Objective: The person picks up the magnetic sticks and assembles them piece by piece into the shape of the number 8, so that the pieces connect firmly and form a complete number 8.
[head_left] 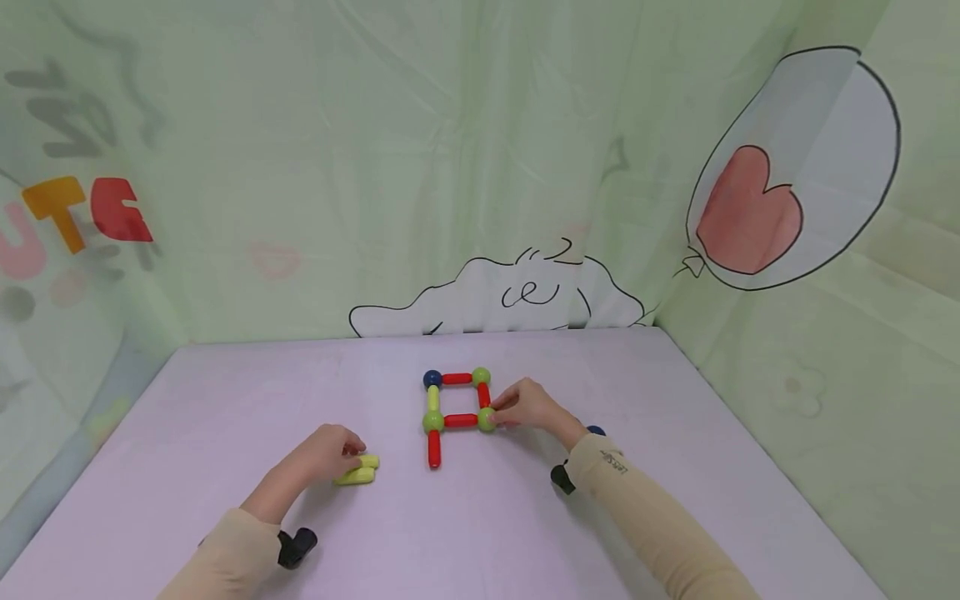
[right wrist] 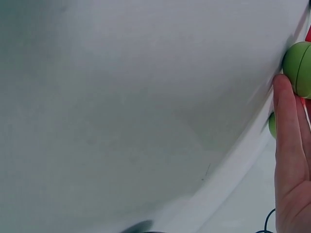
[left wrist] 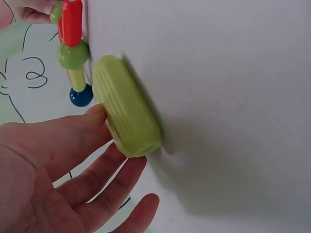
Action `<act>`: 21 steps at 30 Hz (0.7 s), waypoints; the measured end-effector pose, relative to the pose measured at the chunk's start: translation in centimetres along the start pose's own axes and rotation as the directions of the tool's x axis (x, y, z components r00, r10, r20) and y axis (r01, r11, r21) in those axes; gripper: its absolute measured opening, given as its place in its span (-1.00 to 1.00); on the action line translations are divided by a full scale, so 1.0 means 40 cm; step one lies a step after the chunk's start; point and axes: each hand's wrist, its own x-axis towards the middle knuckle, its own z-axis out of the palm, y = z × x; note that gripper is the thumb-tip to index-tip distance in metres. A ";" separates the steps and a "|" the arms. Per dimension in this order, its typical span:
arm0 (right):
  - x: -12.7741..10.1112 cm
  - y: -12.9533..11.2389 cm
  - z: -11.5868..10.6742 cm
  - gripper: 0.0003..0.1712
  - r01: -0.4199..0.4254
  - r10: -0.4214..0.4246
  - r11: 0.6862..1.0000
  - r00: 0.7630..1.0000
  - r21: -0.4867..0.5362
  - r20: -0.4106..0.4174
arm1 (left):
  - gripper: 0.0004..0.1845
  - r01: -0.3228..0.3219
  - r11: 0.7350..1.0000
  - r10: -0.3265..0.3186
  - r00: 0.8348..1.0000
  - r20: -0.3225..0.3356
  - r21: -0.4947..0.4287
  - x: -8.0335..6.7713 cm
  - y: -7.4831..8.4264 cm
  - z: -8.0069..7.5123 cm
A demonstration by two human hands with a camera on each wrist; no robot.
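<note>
A square of magnetic-looking rods and balls lies on the table. Its left side is a yellow-green rod [head_left: 433, 398]; the other sides are a top red rod [head_left: 457, 378], a right red rod [head_left: 483, 392] and a bottom red rod [head_left: 461, 421]. A blue ball [head_left: 432, 379] and several green balls form its corners. Another red rod [head_left: 434, 449] points toward me from the lower-left ball [head_left: 433, 422]. My right hand [head_left: 528, 406] pinches the lower-right green ball [head_left: 486, 418]. Left of the square, my left hand [head_left: 324, 454] grips a yellow-green rod [left wrist: 127, 107] between thumb and fingers. Two such loose rods [head_left: 356, 476] show there.
The pale lilac table [head_left: 480, 533] meets a green printed cloth [head_left: 300, 167] along its back and sides. A dark blue rounded thing [head_left: 596, 430] peeks out behind the right forearm. Black wrist devices [head_left: 297, 547] hang at both sleeves.
</note>
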 end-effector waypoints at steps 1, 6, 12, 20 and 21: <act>0.001 0.000 0.000 -0.70 -0.002 0.002 1.000 1.000 0.004 0.000 | -0.85 0.002 1.000 -0.002 1.000 0.002 -0.004 0.000 -0.003 0.002; 0.005 0.002 0.000 -0.70 -0.013 0.013 1.000 1.000 0.008 -0.002 | -0.87 -0.002 1.000 0.002 1.000 -0.001 -0.019 0.002 -0.010 0.012; 0.004 -0.003 -0.001 -0.71 -0.028 0.028 1.000 1.000 0.014 0.001 | -0.89 -0.028 1.000 0.028 0.999 -0.024 -0.005 0.004 -0.006 0.014; 0.008 0.002 -0.001 -0.72 -0.025 0.025 1.000 1.000 0.016 0.004 | -0.90 -0.022 1.000 0.021 0.999 -0.039 -0.012 0.021 0.010 0.017; 0.008 0.003 -0.001 -0.71 -0.028 0.028 1.000 1.000 0.014 0.003 | -0.90 -0.020 1.000 0.020 0.999 -0.044 -0.010 0.025 0.014 0.017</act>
